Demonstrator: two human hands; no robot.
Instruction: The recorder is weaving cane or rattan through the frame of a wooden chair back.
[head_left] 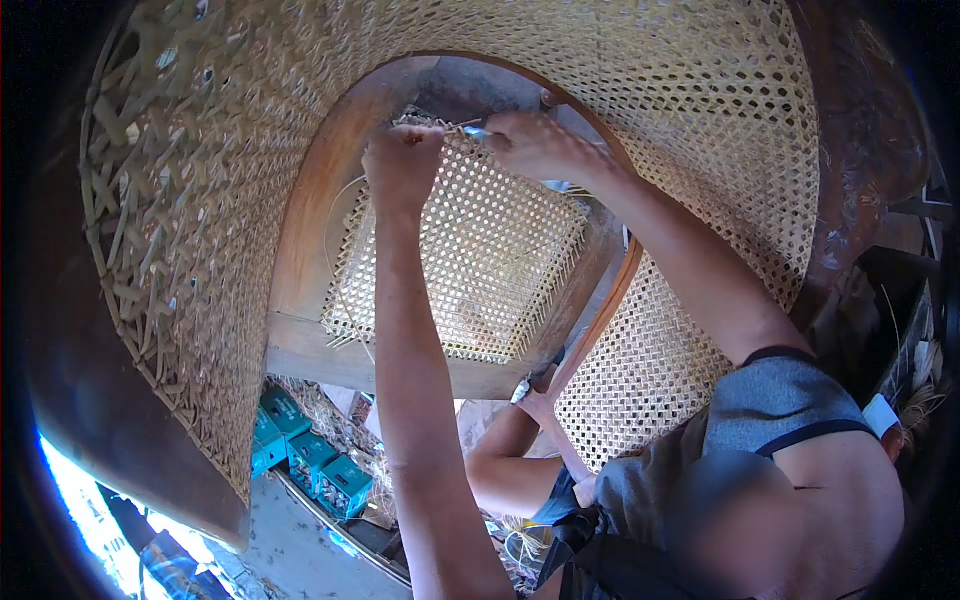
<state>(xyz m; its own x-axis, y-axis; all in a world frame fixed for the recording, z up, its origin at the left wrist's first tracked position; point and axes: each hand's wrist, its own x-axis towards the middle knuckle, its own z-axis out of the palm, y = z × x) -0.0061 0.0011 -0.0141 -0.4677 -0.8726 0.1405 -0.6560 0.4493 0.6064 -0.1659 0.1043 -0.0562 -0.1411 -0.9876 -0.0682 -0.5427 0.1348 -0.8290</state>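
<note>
Head: both hands (pixel 455 155) closed on cane weave (pixel 480 260)

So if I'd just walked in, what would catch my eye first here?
Probably the woven cane panel in a wooden chair frame at the centre, with two hands at its top edge: the left hand closed in a fist, the right hand pinching something thin that I can't make out. Around it arches a big curved cane surface, frayed at the left, and teal boxes sit lower left.

A chair-caning workshop: woven cane panels (pixel 640 90) in wooden frames (pixel 310 220); loose cane strands (pixel 130 200); teal boxes (pixel 305 450) below.
</note>
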